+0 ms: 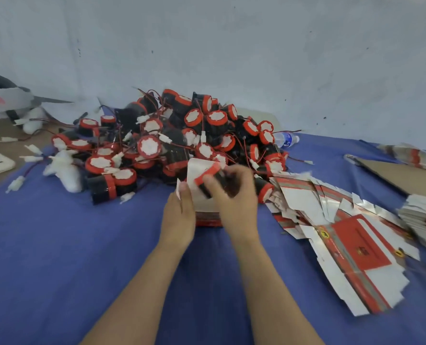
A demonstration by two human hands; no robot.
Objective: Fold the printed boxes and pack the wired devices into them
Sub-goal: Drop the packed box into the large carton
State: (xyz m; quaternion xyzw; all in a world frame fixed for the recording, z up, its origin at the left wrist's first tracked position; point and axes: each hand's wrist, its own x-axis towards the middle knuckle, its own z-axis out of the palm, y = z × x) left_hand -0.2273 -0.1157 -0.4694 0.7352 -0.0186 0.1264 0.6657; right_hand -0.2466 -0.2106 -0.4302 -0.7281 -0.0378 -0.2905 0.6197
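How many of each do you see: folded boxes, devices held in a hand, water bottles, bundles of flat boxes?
Folded box, in the left hand: 1
Device, in the right hand: 1
Water bottle: 1
Bundles of flat boxes: 2
Total: 5
The pile of devices is too tangled to count.

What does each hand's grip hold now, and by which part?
The right-hand grip holds a black cylindrical device with a red rim round its black body. The left-hand grip holds the open white-and-red printed cardboard box by its left wall.
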